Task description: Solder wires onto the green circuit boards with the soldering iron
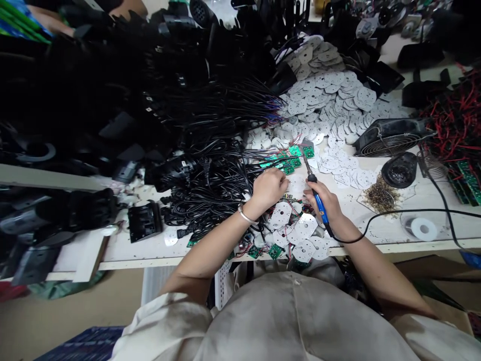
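In my right hand (pixel 327 199) is a blue soldering iron (pixel 320 205), its metal tip pointing up and away toward the small green circuit boards (pixel 292 159). My left hand (pixel 269 187) is closed just left of it, fingers curled inward; what they pinch, if anything, is hidden. Black power cords (pixel 210 193) lie against the left side of that hand. White perforated plates (pixel 305 226) and thin red wires lie below and between both hands, near the table's front edge. A few more green boards (pixel 275 251) sit at that edge.
A large heap of white plates (pixel 330 95) rises at the back. On the right are a black fan (pixel 393 136), a dark dish (pixel 399 169), a solder spool (pixel 424 228) and red-wired boards (pixel 460 120). The iron's cord crosses rightward. Another person's arm (pixel 52 20) shows far left.
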Tool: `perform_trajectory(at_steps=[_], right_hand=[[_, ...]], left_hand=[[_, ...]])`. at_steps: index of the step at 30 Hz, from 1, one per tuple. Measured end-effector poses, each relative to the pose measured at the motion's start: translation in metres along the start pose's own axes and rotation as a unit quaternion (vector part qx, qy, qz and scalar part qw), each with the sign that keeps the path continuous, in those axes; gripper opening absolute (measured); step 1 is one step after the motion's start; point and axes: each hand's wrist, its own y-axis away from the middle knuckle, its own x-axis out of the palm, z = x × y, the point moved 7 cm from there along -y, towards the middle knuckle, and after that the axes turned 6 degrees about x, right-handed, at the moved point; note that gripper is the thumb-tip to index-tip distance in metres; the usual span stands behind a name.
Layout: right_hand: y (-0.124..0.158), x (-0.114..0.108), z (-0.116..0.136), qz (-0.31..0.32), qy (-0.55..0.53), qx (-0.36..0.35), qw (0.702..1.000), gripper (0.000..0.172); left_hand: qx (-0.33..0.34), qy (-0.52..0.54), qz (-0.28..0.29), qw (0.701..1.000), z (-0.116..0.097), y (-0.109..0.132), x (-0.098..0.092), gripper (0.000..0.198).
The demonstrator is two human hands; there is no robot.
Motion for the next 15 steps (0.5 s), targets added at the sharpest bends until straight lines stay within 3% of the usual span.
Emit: perform_trajectory(at_steps=[4, 7, 9, 11, 13, 15], right_hand=[[0.003, -0.003, 0.0, -0.017, 0.007, -0.017, 1.0, 0.03], [0.008, -0.005, -0.003, -0.023, 0.008, -0.032, 0.999, 0.03], [0.01, -0.006, -0.007, -0.031, 0.01, -0.039, 0.999, 0.03], [0.011, -0.006, -0.01, -0.041, 0.012, -0.053, 0.998, 0.032], [0.012, -0.007, -0.01, -0.051, 0.011, -0.07, 0.996, 0.032], [0.012, -0.007, -0.01, -0.061, 0.007, -0.083, 0.995, 0.032]], left_hand=[[0.032, 0.052, -0.1, 0.993, 0.011, 0.008, -0.04, 0.017], [-0.011, 0.065, -0.222, 0.973, 0.061, 0.036, -0.093, 0.018], [-0.111, 0.043, -0.321, 0.94, 0.115, 0.076, -0.131, 0.019], [-0.236, 0.01, -0.397, 0.887, 0.17, 0.134, -0.158, 0.019], [-0.344, -0.025, -0.423, 0.838, 0.214, 0.194, -0.166, 0.017], [-0.43, -0.031, -0.386, 0.816, 0.25, 0.241, -0.154, 0.018]])
